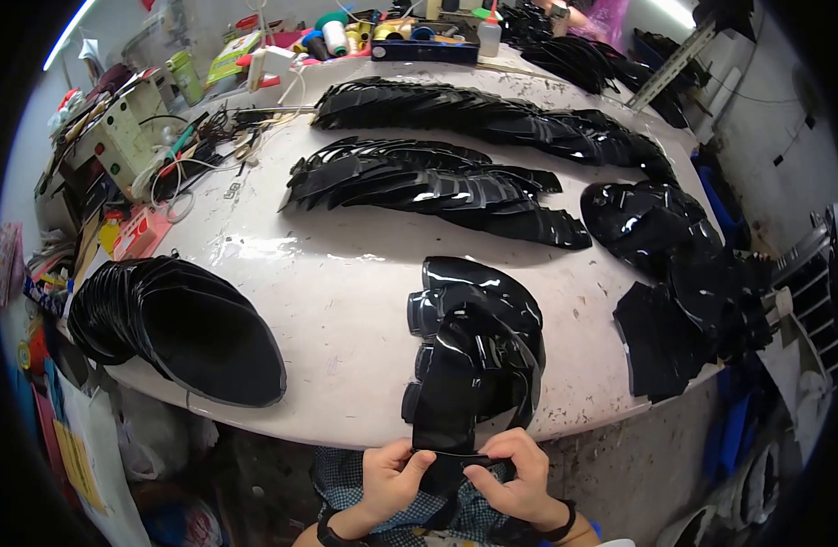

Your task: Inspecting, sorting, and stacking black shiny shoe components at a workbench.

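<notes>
At the table's near edge, my left hand (389,480) and my right hand (517,476) pinch the near edge of a glossy black patent-leather piece (444,412), thumbs on top and fingers curled beneath. The edge bends between them, and part of the piece hangs toward my lap. Its far part rests on curved, shiny black pieces (496,281) that lie loosely overlapped just beyond my hands. Tab-like ends stick out along their left side. I cannot tell whether the held piece is joined to these.
Left stands a fanned stack of black oval pieces (214,337). Two long overlapping rows, the nearer row (428,187) and the farther row (492,114), cross the white table (346,310). More black pieces (661,342) hang over the right edge. Thread spools (334,36) and a dark tray (425,50) stand behind.
</notes>
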Tool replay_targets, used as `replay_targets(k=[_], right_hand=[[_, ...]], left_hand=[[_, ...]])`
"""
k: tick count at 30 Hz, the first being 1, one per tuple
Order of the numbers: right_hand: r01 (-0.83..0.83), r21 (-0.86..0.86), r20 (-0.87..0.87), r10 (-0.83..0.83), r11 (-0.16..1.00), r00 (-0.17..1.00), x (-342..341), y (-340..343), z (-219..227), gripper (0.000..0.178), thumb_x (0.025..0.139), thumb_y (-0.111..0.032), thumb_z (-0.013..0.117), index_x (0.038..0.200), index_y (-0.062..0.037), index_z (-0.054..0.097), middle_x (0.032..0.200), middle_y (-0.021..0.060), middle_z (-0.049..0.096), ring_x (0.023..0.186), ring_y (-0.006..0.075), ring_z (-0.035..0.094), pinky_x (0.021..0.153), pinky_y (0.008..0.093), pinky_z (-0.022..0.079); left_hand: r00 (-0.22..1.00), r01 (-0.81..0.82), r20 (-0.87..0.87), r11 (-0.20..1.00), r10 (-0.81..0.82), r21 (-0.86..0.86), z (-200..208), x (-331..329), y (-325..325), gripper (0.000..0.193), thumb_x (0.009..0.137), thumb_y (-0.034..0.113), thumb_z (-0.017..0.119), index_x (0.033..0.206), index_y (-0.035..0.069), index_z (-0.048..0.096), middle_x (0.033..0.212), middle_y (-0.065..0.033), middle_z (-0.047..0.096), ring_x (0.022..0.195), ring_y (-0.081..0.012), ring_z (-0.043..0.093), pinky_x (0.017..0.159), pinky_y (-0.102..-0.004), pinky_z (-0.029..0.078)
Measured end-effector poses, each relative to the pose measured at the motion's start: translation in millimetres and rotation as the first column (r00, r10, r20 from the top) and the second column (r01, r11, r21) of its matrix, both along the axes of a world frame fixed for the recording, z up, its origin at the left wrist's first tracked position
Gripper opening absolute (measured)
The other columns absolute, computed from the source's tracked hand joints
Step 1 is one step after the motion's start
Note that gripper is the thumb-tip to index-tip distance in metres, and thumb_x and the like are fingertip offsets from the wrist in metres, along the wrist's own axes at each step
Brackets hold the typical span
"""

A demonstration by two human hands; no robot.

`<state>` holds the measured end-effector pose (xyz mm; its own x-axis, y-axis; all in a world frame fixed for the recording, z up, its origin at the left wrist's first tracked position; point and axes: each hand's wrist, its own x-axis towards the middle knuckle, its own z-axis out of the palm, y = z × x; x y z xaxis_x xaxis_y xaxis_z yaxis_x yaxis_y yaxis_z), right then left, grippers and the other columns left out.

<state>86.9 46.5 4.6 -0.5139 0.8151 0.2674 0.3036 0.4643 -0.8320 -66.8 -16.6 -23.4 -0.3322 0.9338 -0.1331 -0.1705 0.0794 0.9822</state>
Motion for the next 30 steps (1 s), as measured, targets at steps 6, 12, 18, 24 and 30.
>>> replay_targets(k=[6, 12, 18, 24, 30], right_hand=[[0.012, 0.025, -0.275, -0.005, 1.0, 0.962, 0, -5, -22, 0.023, 0.065, -0.001, 0.068, 0.077, -0.0052, 0.05, 0.083, 0.0096, 0.048, 0.075, 0.0189, 0.049, 0.064, 0.0276, 0.04], [-0.176, -0.497, -0.526, -0.134, 0.85, 0.84, 1, 0, -38, 0.014, 0.074, 0.002, 0.059, 0.082, -0.0025, 0.048, 0.107, 0.0152, 0.048, 0.09, 0.0175, 0.05, 0.078, 0.0281, 0.042], [-0.283, -0.702, -0.565, -0.269, 0.653, 0.78, -3, 0, -44, 0.014, 0.078, 0.002, 0.058, 0.085, -0.0013, 0.046, 0.104, 0.0145, 0.053, 0.091, 0.0152, 0.051, 0.08, 0.0267, 0.041], [-0.158, -0.535, -0.55, -0.2, 0.83, 0.811, -8, -4, -50, 0.019, 0.076, 0.007, 0.055, 0.078, -0.0036, 0.04, 0.085, 0.0088, 0.051, 0.079, 0.0128, 0.049, 0.072, 0.0231, 0.04], [-0.336, -0.687, -0.546, -0.152, 0.645, 0.824, 7, -1, -38, 0.028, 0.076, 0.009, 0.054, 0.075, -0.0077, 0.032, 0.073, 0.0025, 0.039, 0.075, 0.0112, 0.044, 0.068, 0.0238, 0.037]], left_hand=[[0.995, -0.086, 0.045, 0.996, 0.085, 0.019, -10, 12, -3, 0.027, 0.082, 0.021, 0.061, 0.077, -0.006, 0.059, 0.053, 0.0035, 0.049, 0.048, -0.0011, 0.036, 0.041, -0.0174, 0.026], [0.994, -0.108, 0.03, 0.994, 0.108, -0.014, -15, 16, -1, 0.028, 0.082, 0.021, 0.06, 0.078, -0.007, 0.058, 0.055, 0.0031, 0.051, 0.049, -0.0018, 0.037, 0.043, -0.0174, 0.028], [0.999, -0.035, -0.006, 0.996, 0.034, -0.086, -13, 8, -2, 0.026, 0.084, 0.02, 0.058, 0.084, -0.006, 0.059, 0.063, 0.0018, 0.055, 0.055, -0.0019, 0.042, 0.049, -0.0157, 0.033], [0.997, 0.02, 0.076, 0.997, -0.014, -0.078, -19, 14, 6, 0.015, 0.077, 0.009, 0.065, 0.082, -0.005, 0.061, 0.066, -0.0012, 0.06, 0.058, -0.0035, 0.05, 0.051, -0.017, 0.04], [0.957, 0.22, 0.196, 0.975, -0.214, -0.011, -21, 3, -2, 0.019, 0.072, 0.005, 0.069, 0.087, -0.004, 0.062, 0.079, -0.0059, 0.063, 0.069, -0.0071, 0.056, 0.06, -0.0198, 0.045]])
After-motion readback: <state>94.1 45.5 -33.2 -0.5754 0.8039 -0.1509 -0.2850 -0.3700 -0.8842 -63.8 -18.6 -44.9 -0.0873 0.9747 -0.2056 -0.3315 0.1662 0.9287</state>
